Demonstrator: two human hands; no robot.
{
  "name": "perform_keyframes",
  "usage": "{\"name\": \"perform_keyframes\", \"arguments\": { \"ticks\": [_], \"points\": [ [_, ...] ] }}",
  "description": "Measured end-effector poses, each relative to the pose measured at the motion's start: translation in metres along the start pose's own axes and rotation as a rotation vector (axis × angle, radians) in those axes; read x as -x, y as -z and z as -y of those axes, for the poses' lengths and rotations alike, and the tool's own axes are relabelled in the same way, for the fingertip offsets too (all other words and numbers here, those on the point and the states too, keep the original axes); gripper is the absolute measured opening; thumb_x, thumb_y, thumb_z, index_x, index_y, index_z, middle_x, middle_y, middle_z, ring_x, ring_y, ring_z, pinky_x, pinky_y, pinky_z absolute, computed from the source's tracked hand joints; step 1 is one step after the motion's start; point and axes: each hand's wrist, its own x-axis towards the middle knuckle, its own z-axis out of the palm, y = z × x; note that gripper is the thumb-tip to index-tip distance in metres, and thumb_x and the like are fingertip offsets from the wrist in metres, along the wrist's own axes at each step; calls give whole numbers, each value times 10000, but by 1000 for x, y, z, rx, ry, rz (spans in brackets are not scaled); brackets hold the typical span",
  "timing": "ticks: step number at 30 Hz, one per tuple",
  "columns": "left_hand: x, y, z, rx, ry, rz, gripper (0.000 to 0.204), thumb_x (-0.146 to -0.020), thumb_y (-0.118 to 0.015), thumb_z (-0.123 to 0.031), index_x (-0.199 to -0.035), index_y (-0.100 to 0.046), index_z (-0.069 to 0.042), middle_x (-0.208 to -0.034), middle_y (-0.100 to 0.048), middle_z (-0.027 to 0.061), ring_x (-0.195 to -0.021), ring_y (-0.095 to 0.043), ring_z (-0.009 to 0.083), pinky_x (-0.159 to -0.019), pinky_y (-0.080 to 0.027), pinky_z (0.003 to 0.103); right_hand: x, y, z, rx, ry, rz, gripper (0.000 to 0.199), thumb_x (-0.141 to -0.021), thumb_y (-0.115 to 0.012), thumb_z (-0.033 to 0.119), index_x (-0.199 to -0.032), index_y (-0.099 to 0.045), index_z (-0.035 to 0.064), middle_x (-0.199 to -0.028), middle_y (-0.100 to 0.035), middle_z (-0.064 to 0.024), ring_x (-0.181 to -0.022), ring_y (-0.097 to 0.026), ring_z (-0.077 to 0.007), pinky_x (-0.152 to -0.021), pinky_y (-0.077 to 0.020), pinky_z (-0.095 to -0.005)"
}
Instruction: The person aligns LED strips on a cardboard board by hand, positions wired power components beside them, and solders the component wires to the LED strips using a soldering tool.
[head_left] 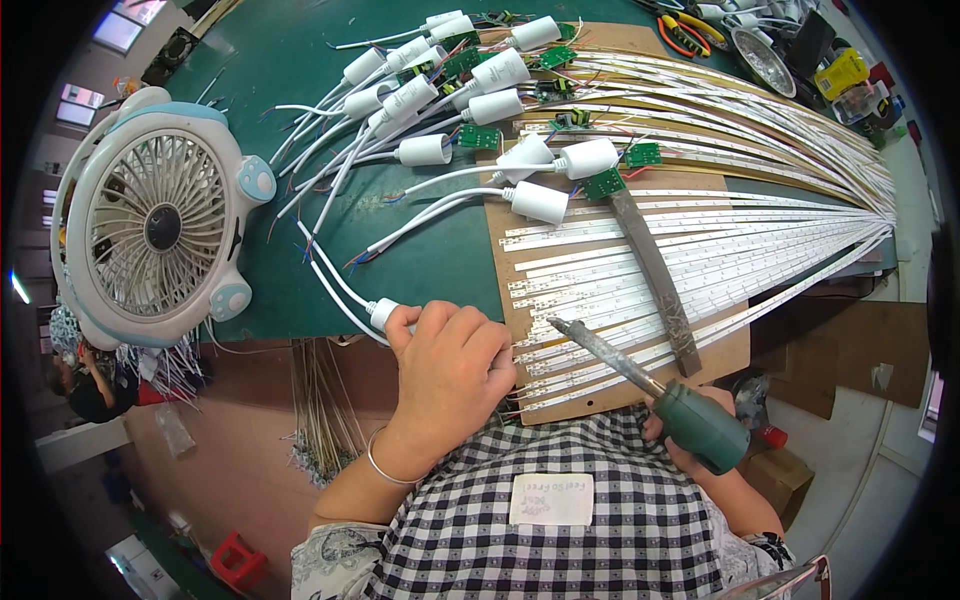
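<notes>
The right hand has its grip closed around the green handle of a soldering iron, whose dark metal tip lies over the near ends of the white LED strips. The left hand is curled shut over a small white plastic cylinder housing, only one end of which shows past the fingers; its two white wires run up and away across the table.

The dark green table carries one round white and pale-blue desk fan at the left. One flat brown board lies under the strips, which fan out toward the right; there are too many, packed too tightly, to count. One long dark bar lies slantwise across them. Above, roughly fifteen more white cylinder housings lie in a loose heap with their wires, and about eight small green circuit boards sit among them; several are half buried, so both counts are rough. A jumble of tools in the upper right corner is bent by the lens and hard to make out. A black-and-white checked cloth covers the lap, cut off by the lower edge.
</notes>
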Motion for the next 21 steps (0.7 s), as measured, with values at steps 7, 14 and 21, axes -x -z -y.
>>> {"name": "perform_keyframes", "arguments": {
  "ticks": [7,14,21],
  "points": [
    [2,1,1,-12,-1,3,138,-656,-715,-100,-726,-601,-135,-780,-576,-23,-834,-535,189,-849,-301,398,0,0,-3,0,52,6,198,-805,-660,175,-861,-629,-13,-754,-654,-75,-630,-658,-140,-588,-537,-252],
    [11,25,30,-2,-4,-14,167,-693,-707,-150,-833,-625,-108,-872,-588,30,-900,-542,246,-883,-319,414,-1,-2,-2,-69,22,-12,203,-827,-651,185,-877,-615,-9,-758,-647,-80,-656,-657,-146,-614,-537,-259],
    [36,33,29,41,105,178,204,-738,-721,-205,-823,-612,-55,-785,-581,87,-747,-535,294,-702,-405,399,1,3,-1,-46,66,-42,226,-846,-643,218,-874,-614,-4,-717,-651,-90,-647,-651,-183,-638,-536,-300]
  ]
}}
